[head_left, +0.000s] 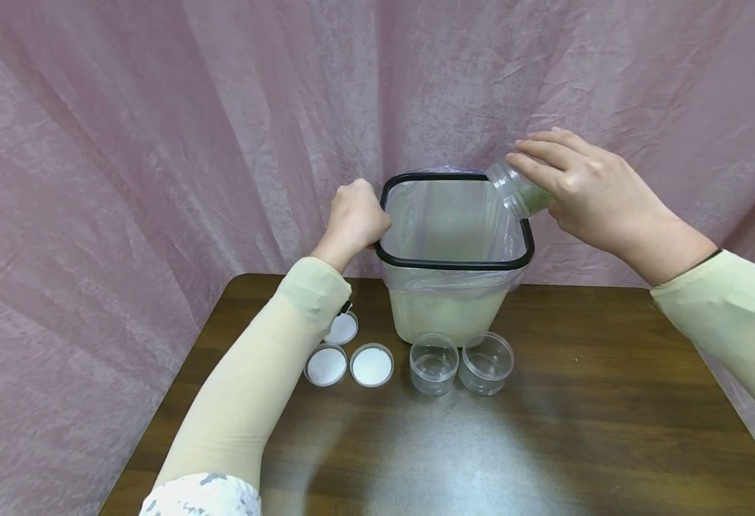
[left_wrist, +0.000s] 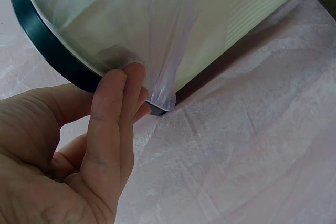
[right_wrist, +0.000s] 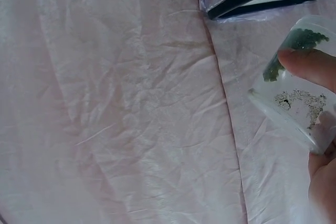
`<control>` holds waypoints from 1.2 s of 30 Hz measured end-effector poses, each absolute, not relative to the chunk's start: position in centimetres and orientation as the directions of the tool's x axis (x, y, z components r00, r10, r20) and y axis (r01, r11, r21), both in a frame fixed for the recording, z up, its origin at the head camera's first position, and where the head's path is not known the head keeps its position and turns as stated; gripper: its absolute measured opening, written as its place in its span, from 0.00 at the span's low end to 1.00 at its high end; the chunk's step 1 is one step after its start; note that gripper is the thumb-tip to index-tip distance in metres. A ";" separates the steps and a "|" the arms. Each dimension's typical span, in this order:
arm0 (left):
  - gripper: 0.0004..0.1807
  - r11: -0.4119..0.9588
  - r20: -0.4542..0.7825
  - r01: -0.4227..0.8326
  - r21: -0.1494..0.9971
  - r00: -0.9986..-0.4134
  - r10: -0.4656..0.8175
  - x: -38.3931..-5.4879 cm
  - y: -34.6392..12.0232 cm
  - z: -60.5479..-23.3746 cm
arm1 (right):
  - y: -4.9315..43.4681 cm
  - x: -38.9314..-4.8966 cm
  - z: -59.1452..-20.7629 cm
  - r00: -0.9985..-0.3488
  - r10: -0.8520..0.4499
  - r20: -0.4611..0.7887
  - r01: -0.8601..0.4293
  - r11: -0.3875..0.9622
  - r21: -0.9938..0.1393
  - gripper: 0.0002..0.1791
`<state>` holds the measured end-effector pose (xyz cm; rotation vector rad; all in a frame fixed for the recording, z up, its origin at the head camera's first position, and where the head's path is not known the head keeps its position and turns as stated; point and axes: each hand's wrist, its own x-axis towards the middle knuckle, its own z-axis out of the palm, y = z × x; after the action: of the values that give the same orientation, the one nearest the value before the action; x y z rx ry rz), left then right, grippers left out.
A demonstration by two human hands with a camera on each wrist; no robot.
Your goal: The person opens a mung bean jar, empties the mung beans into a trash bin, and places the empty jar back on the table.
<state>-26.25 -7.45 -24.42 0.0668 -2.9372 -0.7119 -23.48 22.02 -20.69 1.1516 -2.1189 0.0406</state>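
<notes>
A pale trash bin (head_left: 448, 308) with a black rim (head_left: 454, 265) and a clear plastic liner stands at the back of the table. My left hand (head_left: 353, 215) grips the rim at its left side. In the left wrist view, fingertips (left_wrist: 135, 72) lie on the liner, over the outer wall. Above the bin's right edge, my right hand (head_left: 599, 190) holds a clear plastic jar (head_left: 505, 185), tipped with its mouth toward the bin. Dark green clumps (right_wrist: 304, 39) and small pale bits (right_wrist: 299, 98) show through the jar in the right wrist view.
Two clear jars (head_left: 433, 367) stand side by side in front of the bin. To their left lie three round lids (head_left: 371, 365) with white faces, one partly behind my left forearm. A pink curtain (head_left: 287, 107) hangs behind the brown wooden table (head_left: 609, 401).
</notes>
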 end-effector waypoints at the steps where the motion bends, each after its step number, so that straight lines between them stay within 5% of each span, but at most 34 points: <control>1: 0.03 0.890 0.104 -0.015 0.456 -0.992 -0.071 -26.3 -7.5 -24.4 | 22.0 -23.5 -20.6 -0.342 -0.728 0.595 -0.740 0.599 0.306 0.36; 36: 0.03 0.897 0.129 0.000 0.442 -0.989 -0.064 -26.2 -7.5 -24.6 | 21.3 -23.6 -21.0 -0.205 -0.829 0.520 -0.754 0.472 0.456 0.23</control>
<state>-26.23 -7.49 -24.57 0.0502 -2.9216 -0.6811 -23.63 21.28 -21.02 1.3121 -1.9885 -0.1305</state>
